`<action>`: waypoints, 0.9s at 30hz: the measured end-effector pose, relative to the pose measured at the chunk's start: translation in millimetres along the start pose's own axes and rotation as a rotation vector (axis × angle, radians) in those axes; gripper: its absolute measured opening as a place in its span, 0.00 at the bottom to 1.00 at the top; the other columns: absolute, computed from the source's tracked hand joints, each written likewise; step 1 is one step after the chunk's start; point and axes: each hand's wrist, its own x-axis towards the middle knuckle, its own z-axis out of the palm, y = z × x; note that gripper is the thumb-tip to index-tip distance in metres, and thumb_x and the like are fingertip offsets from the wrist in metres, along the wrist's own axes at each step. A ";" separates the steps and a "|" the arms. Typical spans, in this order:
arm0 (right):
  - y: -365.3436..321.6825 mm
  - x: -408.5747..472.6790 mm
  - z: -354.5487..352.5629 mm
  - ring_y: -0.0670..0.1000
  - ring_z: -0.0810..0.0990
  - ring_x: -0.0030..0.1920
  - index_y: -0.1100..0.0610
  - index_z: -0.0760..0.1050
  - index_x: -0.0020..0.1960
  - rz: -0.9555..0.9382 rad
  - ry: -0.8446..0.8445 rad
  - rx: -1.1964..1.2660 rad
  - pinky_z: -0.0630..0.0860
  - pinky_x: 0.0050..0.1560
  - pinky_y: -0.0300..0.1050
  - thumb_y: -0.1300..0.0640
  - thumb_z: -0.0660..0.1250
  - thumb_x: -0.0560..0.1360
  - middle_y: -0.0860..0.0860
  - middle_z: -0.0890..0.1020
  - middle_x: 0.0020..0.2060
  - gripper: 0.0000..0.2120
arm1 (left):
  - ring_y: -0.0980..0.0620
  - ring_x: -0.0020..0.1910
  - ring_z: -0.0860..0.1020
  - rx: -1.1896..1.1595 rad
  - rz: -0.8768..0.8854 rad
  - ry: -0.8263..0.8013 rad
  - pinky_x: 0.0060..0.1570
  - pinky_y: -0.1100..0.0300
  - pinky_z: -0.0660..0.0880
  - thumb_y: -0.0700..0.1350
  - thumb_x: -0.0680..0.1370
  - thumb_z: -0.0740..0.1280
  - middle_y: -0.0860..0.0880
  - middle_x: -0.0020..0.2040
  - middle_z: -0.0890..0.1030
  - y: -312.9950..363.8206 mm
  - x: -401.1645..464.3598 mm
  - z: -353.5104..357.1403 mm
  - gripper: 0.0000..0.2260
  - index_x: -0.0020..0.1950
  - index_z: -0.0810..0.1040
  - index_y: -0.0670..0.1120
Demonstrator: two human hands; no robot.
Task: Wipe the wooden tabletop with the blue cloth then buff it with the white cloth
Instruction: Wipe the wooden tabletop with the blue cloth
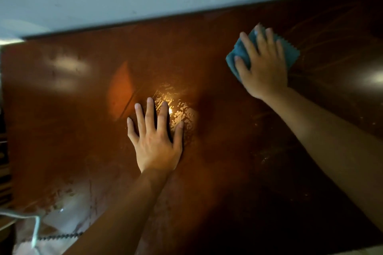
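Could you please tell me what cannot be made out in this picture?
- Blue cloth: head view, its middle is hidden under the right hand.
- Pale shape at the near left corner of the table: head view, blurred, cut off by the bottom edge; possibly the white cloth.
- Far right end of the table: head view, dark, cut off by the right edge.

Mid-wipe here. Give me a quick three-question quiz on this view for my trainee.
1. Multiple choice: what does the right hand press onto the wooden tabletop? A) blue cloth B) sponge C) nothing
2. True or false: the left hand lies flat on bare wood with its fingers spread.
3. Fill in: the bright glare patch sits beside the ____ hand's fingers.

Key: 1 A; 2 true; 3 left.
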 end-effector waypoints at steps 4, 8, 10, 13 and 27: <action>-33.0 -10.2 5.5 0.62 0.52 0.82 0.51 0.57 0.83 0.100 0.042 0.046 0.49 0.81 0.63 0.39 0.46 0.83 0.59 0.56 0.82 0.31 | 0.43 0.82 0.47 0.008 -0.007 -0.004 0.78 0.39 0.45 0.63 0.83 0.55 0.45 0.82 0.58 -0.5 -0.1 0.6 0.28 0.79 0.64 0.49; -77.0 -96.2 20.2 0.62 0.55 0.82 0.51 0.60 0.82 -0.143 0.000 0.062 0.53 0.80 0.63 0.39 0.49 0.84 0.59 0.61 0.81 0.30 | 0.43 0.82 0.48 0.007 -0.006 0.009 0.78 0.39 0.46 0.63 0.83 0.55 0.45 0.82 0.58 1.0 -1.0 0.8 0.28 0.79 0.64 0.49; -61.4 -113.0 20.5 0.61 0.56 0.82 0.50 0.62 0.81 -0.265 -0.017 0.080 0.54 0.80 0.62 0.39 0.52 0.83 0.58 0.62 0.80 0.29 | 0.43 0.82 0.48 0.010 -0.008 0.006 0.78 0.39 0.46 0.63 0.83 0.55 0.45 0.82 0.58 0.5 -0.8 0.6 0.29 0.79 0.63 0.49; -19.5 -77.3 14.5 0.62 0.56 0.81 0.50 0.62 0.81 -0.154 0.019 0.048 0.53 0.80 0.62 0.38 0.51 0.83 0.58 0.62 0.81 0.30 | 0.44 0.82 0.46 0.018 -0.015 -0.016 0.78 0.40 0.44 0.65 0.83 0.52 0.46 0.82 0.56 0.1 0.1 0.6 0.29 0.79 0.62 0.50; -65.2 -168.8 27.1 0.60 0.56 0.82 0.49 0.62 0.81 -0.310 -0.051 0.071 0.54 0.80 0.61 0.38 0.53 0.82 0.56 0.62 0.81 0.30 | 0.44 0.82 0.45 0.003 -0.016 -0.043 0.78 0.41 0.42 0.65 0.83 0.50 0.46 0.83 0.55 2.0 -0.9 -4.1 0.30 0.80 0.61 0.50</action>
